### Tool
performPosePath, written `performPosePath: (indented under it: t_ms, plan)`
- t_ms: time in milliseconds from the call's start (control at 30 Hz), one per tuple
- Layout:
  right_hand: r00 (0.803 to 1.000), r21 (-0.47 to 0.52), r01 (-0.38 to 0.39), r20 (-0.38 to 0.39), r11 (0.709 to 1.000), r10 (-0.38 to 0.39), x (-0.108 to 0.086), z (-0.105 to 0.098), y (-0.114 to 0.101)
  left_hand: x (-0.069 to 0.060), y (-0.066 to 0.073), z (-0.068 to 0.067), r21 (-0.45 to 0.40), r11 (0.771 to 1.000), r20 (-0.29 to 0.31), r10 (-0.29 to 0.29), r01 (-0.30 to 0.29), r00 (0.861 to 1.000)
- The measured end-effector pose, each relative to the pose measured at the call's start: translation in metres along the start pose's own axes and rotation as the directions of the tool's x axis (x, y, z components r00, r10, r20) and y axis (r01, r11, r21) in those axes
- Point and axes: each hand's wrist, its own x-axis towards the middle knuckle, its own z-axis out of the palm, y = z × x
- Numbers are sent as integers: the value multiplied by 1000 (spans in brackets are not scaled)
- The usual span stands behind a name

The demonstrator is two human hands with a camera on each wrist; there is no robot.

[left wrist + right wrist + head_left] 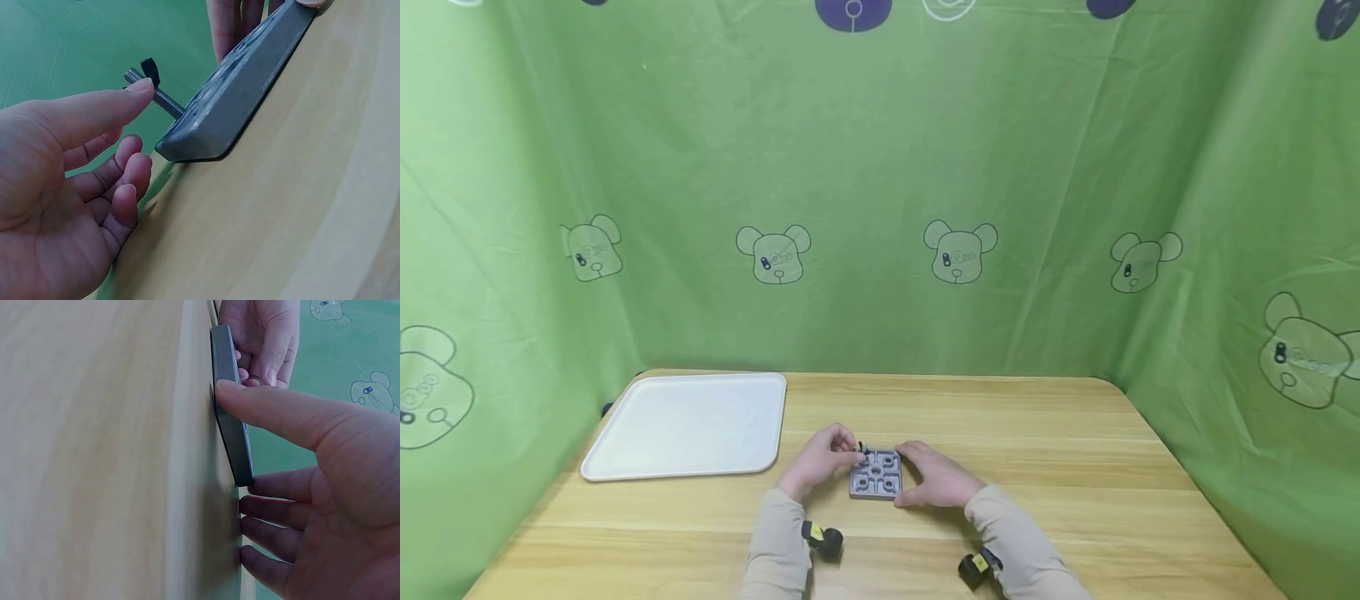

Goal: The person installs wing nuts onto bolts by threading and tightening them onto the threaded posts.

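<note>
A grey square plate with round recesses in its top lies flat on the table. From its far left corner rises a threaded bolt, carrying a black wing nut near the top. My left hand pinches the wing nut; the thumb lies against it, while the index fingertip is mostly hidden behind. The other left fingers curl loosely beside the plate. On the right side, my right hand grips the plate between thumb and index finger, one at the near corner and one at the far corner.
A white tray rests at the table's back left. The wooden table extends around the plate, with a green curtain behind it and at both sides. Each wrist wears a small black camera, the left one close to the tabletop.
</note>
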Motion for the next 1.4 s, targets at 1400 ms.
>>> performPosePath:
  t_ms: [1400]
  plan:
    - [1000,10,1,0,1000,-1,-2,-2,-4,1,2,0,46,999,46,18,-20,999]
